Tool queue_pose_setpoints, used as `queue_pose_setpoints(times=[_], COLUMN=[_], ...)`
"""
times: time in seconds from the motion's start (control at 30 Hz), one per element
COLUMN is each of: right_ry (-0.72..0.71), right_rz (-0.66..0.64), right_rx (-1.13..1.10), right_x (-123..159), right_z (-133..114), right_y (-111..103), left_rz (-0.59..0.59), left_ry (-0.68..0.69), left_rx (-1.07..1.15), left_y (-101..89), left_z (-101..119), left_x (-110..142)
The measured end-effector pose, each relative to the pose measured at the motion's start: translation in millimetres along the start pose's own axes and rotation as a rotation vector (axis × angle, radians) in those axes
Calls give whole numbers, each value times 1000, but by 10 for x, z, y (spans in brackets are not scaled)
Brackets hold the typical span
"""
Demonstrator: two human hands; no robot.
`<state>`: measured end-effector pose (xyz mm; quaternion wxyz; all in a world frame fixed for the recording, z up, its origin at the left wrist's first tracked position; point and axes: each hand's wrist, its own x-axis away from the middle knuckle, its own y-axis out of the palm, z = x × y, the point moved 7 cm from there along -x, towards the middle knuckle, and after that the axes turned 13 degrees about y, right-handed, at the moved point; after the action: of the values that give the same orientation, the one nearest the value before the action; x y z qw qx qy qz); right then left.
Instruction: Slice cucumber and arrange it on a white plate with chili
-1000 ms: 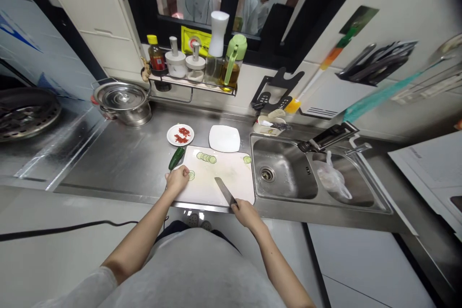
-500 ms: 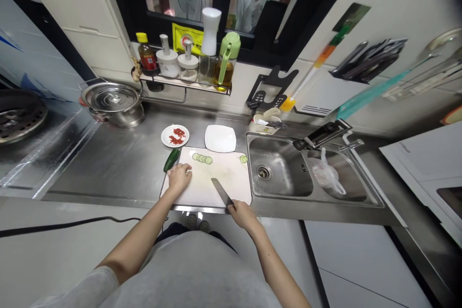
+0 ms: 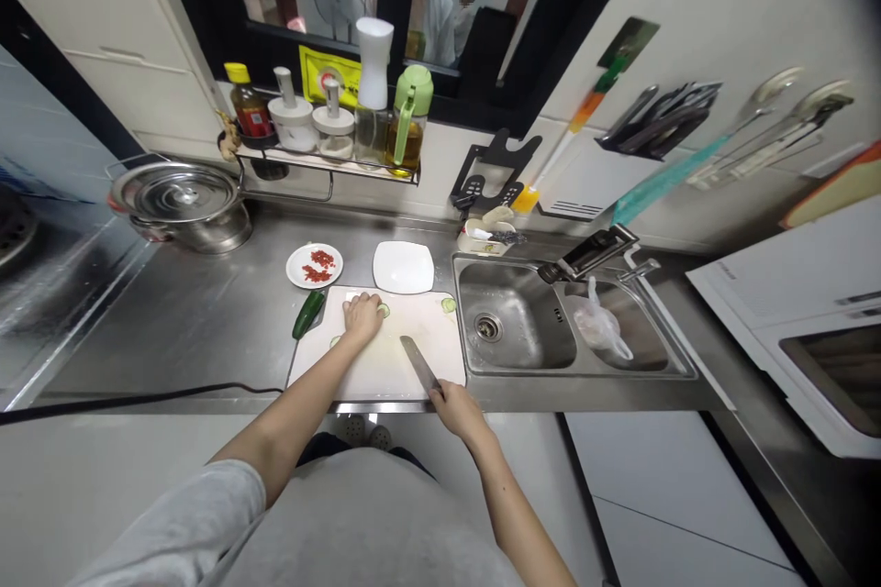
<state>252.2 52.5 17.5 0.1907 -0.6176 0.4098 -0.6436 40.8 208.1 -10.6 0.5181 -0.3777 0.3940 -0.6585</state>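
My right hand (image 3: 454, 407) is wrapped around the handle of a kitchen knife (image 3: 417, 361), its blade resting low over the white cutting board (image 3: 440, 353). My left hand (image 3: 362, 318) covers the row of cucumber slices on the board, fingers curled over them. One pale green cucumber slice (image 3: 384, 310) peeks out beside its fingertips; the other slices are hidden beneath. Left of the wrist lies another piece of cucumber (image 3: 335, 341), partly covered. A cucumber end (image 3: 449, 304) sits at the board's upper right. The uncut dark green cucumber (image 3: 308, 315) lies at the board's left edge.
Behind the board stand a white plate (image 3: 404, 267) and a small plate with chopped red pieces (image 3: 295, 271). A double sink (image 3: 513, 321) adjoins on the right. A lidded steel pot (image 3: 217, 227) is at the left, below a seasoning rack (image 3: 330, 161).
My left hand has moved from the board's left side up and right onto the row of cucumber slices. The knife stays in my right hand, nearly unmoved. The view has shifted right.
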Motion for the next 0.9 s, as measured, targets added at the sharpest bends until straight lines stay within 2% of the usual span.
queue_pose_setpoints(times=[0.2, 0.37, 0.53, 0.7, 0.9], right_ry=[23, 19, 0, 0, -13], right_rz=[9, 18, 28, 20, 21], right_rx=[-1, -9, -9, -3, 15], right_x=[-13, -33, -47, -35, 15], right_z=[41, 39, 12, -12, -77], right_y=[-19, -15, 5, -6, -22], left_rz=[12, -30, -32, -58, -145], left_ry=[8, 17, -4, -59, -107], left_rx=[14, 74, 122, 295, 429], left_y=[16, 27, -39, -74, 61], left_z=[-15, 12, 23, -7, -118], left_x=[-57, -80, -56, 127, 495])
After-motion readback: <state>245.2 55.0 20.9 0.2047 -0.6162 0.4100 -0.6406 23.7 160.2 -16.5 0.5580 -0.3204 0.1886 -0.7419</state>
